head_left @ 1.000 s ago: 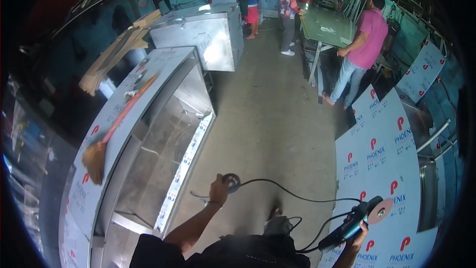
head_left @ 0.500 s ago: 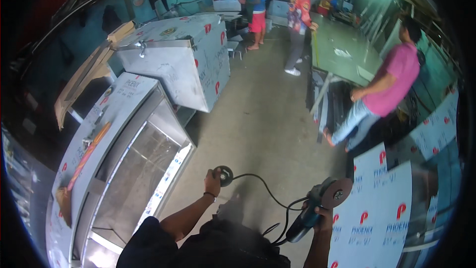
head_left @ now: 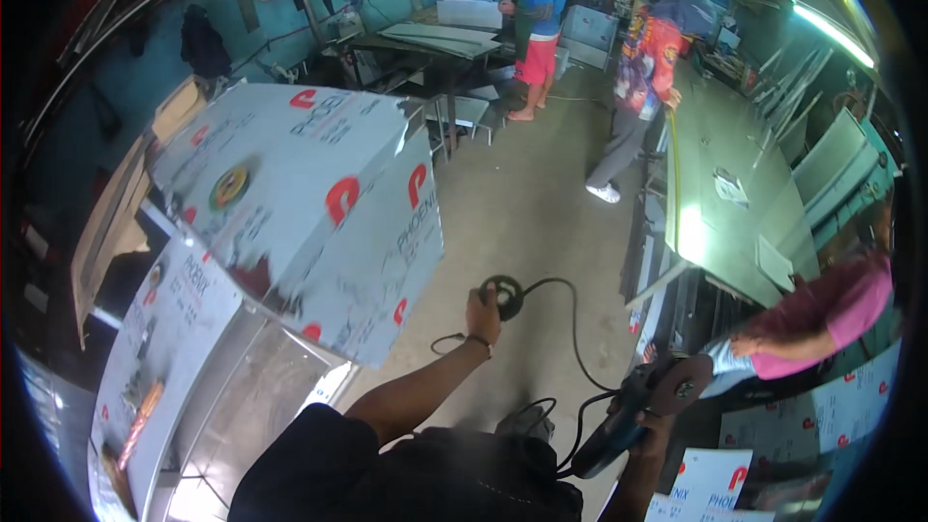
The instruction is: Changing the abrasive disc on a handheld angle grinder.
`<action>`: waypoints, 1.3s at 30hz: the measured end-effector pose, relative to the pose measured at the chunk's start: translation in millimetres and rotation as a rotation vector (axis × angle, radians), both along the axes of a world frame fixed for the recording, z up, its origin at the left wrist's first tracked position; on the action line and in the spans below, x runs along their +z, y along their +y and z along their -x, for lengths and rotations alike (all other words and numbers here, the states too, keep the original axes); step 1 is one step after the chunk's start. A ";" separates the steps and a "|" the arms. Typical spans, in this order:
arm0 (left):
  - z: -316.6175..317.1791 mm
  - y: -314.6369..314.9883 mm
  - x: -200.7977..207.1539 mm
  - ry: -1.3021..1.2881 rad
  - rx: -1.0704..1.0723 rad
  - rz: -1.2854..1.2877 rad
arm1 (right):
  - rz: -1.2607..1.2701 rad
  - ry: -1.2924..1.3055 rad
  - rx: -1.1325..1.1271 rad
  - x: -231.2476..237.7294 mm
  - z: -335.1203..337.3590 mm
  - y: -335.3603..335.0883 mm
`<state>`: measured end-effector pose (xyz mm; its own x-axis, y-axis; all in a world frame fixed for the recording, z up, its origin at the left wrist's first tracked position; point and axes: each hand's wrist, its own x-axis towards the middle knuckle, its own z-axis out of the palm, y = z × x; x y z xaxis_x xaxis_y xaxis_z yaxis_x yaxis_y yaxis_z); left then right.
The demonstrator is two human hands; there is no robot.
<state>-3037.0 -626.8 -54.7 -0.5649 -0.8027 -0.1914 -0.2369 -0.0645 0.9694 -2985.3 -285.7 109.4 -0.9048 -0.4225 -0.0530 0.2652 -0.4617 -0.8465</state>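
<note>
My left hand point(head_left: 482, 319) is closed around the edge of a dark round abrasive disc point(head_left: 513, 305) with a paler middle, held out in front of me above the floor. In my right hand point(head_left: 659, 428) is an angle grinder point(head_left: 611, 437), gripped by its dark body. A brownish disc point(head_left: 667, 389) is fitted on its head, facing up toward me. A black power cord point(head_left: 577, 327) passes behind the left-hand disc and runs in a curve toward the grinder, with further loops hanging by its rear end.
Film-covered sheet-metal cabinets point(head_left: 353, 242) stand at my left. A long metal-topped table point(head_left: 710, 184) runs along the right. A person in a pink shirt point(head_left: 822, 333) is close on my right; two more people work farther back. Film-covered sheets point(head_left: 706, 483) lean at the lower right.
I have moved forward, and the cabinets and table look nearer. Both hands keep hold of the disc and the grinder. The person in pink now leans lower at the right edge.
</note>
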 end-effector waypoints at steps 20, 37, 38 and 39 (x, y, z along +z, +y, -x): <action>485.9 -440.5 161.3 0.444 0.769 0.306 | 0.069 0.153 0.438 62.6 635.2 -422.9; 742.3 -762.4 469.2 0.286 0.546 1.583 | 0.470 0.176 0.651 97.7 1007.3 -694.9; 761.6 -784.4 481.1 0.043 0.572 1.549 | 0.499 0.224 0.780 83.2 1045.9 -708.9; 759.9 -815.7 497.6 0.079 0.466 1.682 | 0.511 0.210 0.815 80.7 1070.0 -723.2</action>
<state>-3796.9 -1442.5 442.9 -0.2155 -0.1645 0.9626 -0.4456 0.8937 0.0530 -4055.3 -1008.8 190.1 -0.2968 -0.8484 0.4383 0.5321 -0.5281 -0.6618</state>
